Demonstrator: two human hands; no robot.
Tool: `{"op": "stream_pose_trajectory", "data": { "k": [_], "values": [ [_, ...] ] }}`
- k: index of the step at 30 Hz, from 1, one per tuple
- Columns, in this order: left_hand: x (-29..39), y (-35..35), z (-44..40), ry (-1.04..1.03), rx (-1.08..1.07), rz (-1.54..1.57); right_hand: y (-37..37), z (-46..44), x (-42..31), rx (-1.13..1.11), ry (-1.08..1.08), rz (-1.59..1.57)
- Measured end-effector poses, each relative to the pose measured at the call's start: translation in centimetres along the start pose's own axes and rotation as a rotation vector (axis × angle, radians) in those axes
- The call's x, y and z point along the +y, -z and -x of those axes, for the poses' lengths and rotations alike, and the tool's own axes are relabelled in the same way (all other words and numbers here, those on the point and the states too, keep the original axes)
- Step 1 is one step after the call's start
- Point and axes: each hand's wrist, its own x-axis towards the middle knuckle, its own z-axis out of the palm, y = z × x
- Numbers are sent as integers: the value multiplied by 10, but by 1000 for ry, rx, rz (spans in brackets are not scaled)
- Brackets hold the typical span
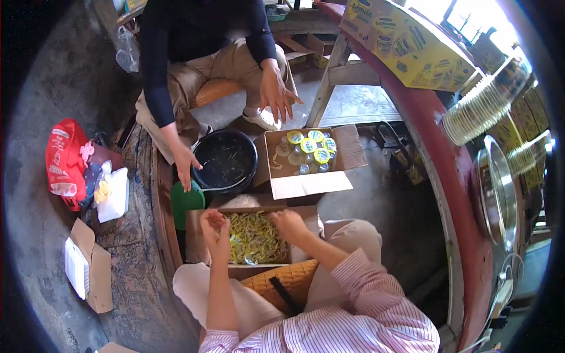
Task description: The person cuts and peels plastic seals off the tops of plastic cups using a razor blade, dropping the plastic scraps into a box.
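Note:
An open cardboard box on my lap is filled with a tangle of thin yellow-green strips (259, 238). My left hand (216, 228) is raised at the box's left side, fingers curled together; anything in them is too small to make out. Over the right side of the strips, my right hand (288, 225) is closed with its fingertips down, and what it pinches is hidden. Just beyond is a second open carton (306, 183) holding several small clear containers with yellow-rimmed lids (321, 155).
Opposite me sits a person whose hands (276, 94) are spread above a black basin (226, 159) and the carton. A green dipper (187, 203) is beside the basin. Left are a red bag (65, 159) and a small carton (91, 265); right, stacked clear cups (482, 112) and metal bowls (497, 188).

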Motion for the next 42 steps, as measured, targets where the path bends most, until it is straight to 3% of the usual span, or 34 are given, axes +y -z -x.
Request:
{"op": "stream_pose_trajectory", "data": {
  "k": [2, 5, 9, 12, 16, 17, 24, 30, 40, 42],
  "values": [
    [21, -24, -7, 52, -206, -130, -19, -3, -2, -254, -106, -18],
    [13, -81, -43, 160, -652, -208, -32, -7, -24, -330, 24, -11],
    [-77, -169, -93, 58, -737, -366, -60, -5, -45, -254, 1, -50],
    [-151, -224, -121, 151, -797, -589, -48, 4, -44, -325, 22, -19],
    [-215, -279, -133, 314, -773, -734, -72, 15, -33, -446, -88, -302],
    [-229, -290, -130, 322, -749, -769, -76, 23, -31, -218, 15, -252],
    [-299, -318, -109, 413, -705, -1041, -63, 24, -20, -329, -58, -484],
    [-328, -318, -113, 463, -749, -907, -63, 27, -20, -354, -79, -567],
    [-294, -269, -165, 234, -345, -741, -71, 30, -43, -394, -78, -605],
    [-282, -256, -171, 310, -277, -467, -71, 27, -48, -421, -97, -610]
  ]
}}
